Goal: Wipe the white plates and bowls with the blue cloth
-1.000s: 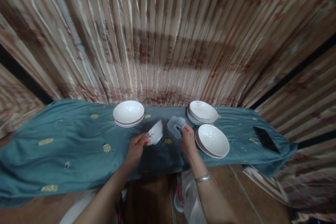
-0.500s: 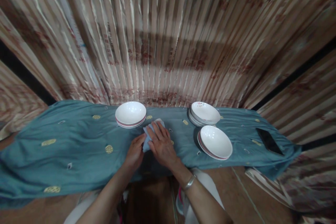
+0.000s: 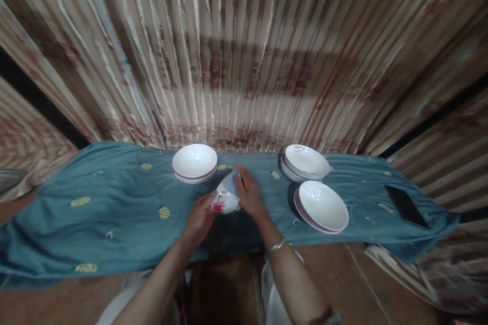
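A small white bowl (image 3: 227, 204) with a red flower on it is held up over the table between my two hands. My left hand (image 3: 201, 217) is closed on the bowl's left edge. At the bowl's far right side, my right hand (image 3: 248, 194) grips a light blue cloth (image 3: 231, 179) against it. Part of the cloth is hidden under the right fingers. Just beyond my left hand stands a stack of white bowls (image 3: 194, 161) with red rims.
On the right are a stack of white plates or shallow bowls (image 3: 307, 161) and, nearer me, another red-rimmed stack (image 3: 323, 206). A black phone (image 3: 406, 206) lies at the table's right end. A green patterned cloth (image 3: 129, 213) covers the table, with a striped curtain (image 3: 244, 71) behind.
The bowl has turned in my hands, so its red flower now shows. My right hand has shifted from over the cloth to the bowl's right side. The view has moved slightly.
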Motion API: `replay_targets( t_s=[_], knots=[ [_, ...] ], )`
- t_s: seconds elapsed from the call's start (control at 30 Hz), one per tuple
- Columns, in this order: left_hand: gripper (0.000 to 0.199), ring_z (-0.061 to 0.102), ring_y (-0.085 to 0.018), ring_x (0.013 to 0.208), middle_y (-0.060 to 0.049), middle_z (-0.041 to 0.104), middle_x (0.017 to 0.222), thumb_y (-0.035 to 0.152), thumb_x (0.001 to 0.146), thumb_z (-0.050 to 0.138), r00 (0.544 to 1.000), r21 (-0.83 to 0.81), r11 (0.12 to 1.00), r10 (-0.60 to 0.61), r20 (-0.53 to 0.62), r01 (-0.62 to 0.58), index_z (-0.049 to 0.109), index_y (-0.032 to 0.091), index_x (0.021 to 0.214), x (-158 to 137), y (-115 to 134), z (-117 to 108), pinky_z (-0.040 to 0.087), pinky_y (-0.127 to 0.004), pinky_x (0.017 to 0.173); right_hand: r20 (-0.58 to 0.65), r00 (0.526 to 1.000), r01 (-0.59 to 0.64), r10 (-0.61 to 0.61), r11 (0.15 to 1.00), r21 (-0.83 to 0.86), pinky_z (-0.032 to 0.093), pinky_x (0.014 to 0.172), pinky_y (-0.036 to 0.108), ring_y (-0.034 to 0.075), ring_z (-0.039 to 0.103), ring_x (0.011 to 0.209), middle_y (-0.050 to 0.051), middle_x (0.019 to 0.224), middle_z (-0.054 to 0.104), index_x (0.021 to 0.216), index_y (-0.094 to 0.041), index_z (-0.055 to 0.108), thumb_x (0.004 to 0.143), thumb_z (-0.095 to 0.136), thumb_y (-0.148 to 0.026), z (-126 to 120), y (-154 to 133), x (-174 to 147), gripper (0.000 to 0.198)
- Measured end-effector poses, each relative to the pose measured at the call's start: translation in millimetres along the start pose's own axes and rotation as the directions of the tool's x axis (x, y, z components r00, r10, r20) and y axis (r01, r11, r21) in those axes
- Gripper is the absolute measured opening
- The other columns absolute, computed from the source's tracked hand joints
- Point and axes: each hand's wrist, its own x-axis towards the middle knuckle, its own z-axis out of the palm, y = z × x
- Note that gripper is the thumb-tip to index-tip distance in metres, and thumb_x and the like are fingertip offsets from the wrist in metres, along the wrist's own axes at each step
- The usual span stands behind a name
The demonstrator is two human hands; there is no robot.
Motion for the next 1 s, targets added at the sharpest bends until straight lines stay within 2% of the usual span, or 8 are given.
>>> replay_targets(
  t_s=[0.1,0.2,0.37,0.6,0.8,1.0],
  knots=[
    [0.034,0.071,-0.027,0.089,-0.012,0.077,0.082,0.041,0.069,0.077,1.0,-0.037,0.999,-0.008,0.014,0.009,0.075,0.01,0.082,2,1,-7,0.054,-0.038,0.083,-0.006,0.987,-0.156,0.158,0.976,0.15,0.038,0.11,0.039,0.022,0.057,0.121,0.008,0.127,0.066,0.121,-0.023,0.064,0.094,0.043,-0.047,2,14,6,0.042],
    [0.033,0.071,-0.027,0.088,-0.012,0.076,0.082,0.04,0.069,0.076,1.0,-0.027,0.999,-0.026,0.007,0.027,0.075,0.009,0.082,2,4,-9,0.054,-0.037,0.083,0.015,0.955,-0.289,0.297,0.913,0.287,0.041,0.105,0.037,0.022,0.062,0.111,0.004,0.113,0.072,0.11,-0.026,0.069,0.088,0.048,-0.057,4,27,11,0.044],
    [0.037,0.069,-0.032,0.101,-0.013,0.077,0.089,0.046,0.071,0.072,0.995,-0.078,0.992,-0.1,0.025,0.102,0.074,0.012,0.086,4,5,-6,0.055,-0.042,0.087,-0.003,0.939,-0.313,0.345,0.856,0.411,0.041,0.105,0.036,0.022,0.062,0.109,0.002,0.11,0.073,0.104,-0.026,0.072,0.08,0.057,-0.058,4,33,14,0.043],
    [0.038,0.069,-0.033,0.101,-0.012,0.077,0.096,0.046,0.078,0.065,0.974,-0.095,0.971,-0.225,-0.037,0.221,0.073,0.014,0.097,12,-4,-7,0.057,-0.044,0.082,-0.048,0.924,-0.335,0.38,0.863,0.378,0.037,0.11,0.04,0.023,0.059,0.116,0.004,0.119,0.071,0.109,-0.025,0.071,0.083,0.054,-0.057,0,42,8,0.045],
    [0.035,0.07,-0.031,0.097,-0.011,0.077,0.096,0.043,0.083,0.063,0.956,-0.142,0.95,-0.288,-0.053,0.278,0.071,0.014,0.102,15,-6,-6,0.059,-0.04,0.079,-0.072,0.911,-0.374,0.406,0.887,0.273,0.035,0.113,0.042,0.025,0.055,0.125,0.014,0.13,0.064,0.117,-0.018,0.067,0.088,0.044,-0.058,2,53,-1,0.054],
    [0.035,0.071,-0.027,0.098,-0.012,0.076,0.093,0.029,0.097,0.044,0.936,-0.285,0.914,-0.332,-0.119,0.288,0.063,0.01,0.12,19,-9,-8,0.057,-0.039,0.084,-0.093,0.914,-0.379,0.395,0.913,0.15,0.031,0.116,0.039,0.022,0.047,0.134,0.011,0.141,0.056,0.134,-0.017,0.056,0.093,0.031,-0.058,19,48,-22,0.063]
  ],
)
